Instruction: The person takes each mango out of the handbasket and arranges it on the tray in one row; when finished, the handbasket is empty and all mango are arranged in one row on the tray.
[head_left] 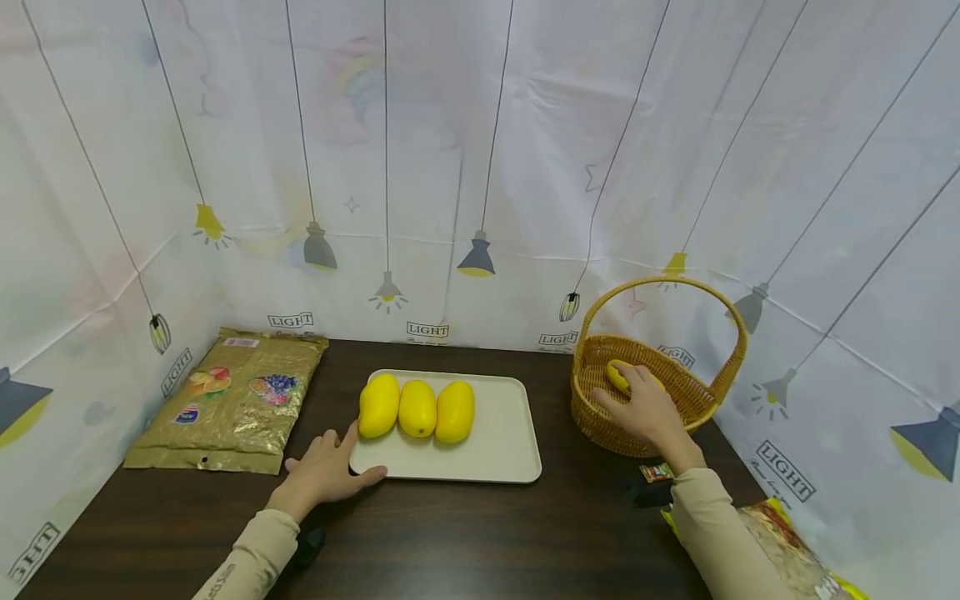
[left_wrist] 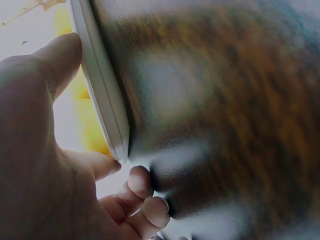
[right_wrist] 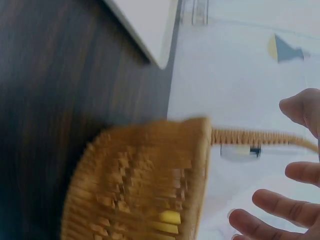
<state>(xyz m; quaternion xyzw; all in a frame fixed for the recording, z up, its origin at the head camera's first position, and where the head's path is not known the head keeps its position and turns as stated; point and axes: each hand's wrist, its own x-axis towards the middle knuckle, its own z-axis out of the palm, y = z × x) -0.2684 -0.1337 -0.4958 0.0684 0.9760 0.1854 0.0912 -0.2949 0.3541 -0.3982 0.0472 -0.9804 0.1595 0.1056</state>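
Note:
Three yellow mangoes (head_left: 417,408) sit in a row on the left half of a cream tray (head_left: 498,433). My left hand (head_left: 322,473) is at the tray's left front corner, its thumb along the front edge and its index finger by the left side, both touching the rim in the left wrist view. A wicker basket (head_left: 607,429) with a tall handle stands right of the tray. Over its opening is my right hand (head_left: 645,408), fingers spread and apart in the right wrist view. Beneath it in the basket lies a yellow mango (head_left: 617,377), partly hidden by the hand.
A large gold bag (head_left: 232,408) with fruit pictures lies at the left of the dark table (head_left: 480,542). A small packet (head_left: 657,472) lies before the basket. A clear-and-yellow bag (head_left: 795,550) is partly under the right sleeve. A printed curtain (head_left: 480,167) closes the back.

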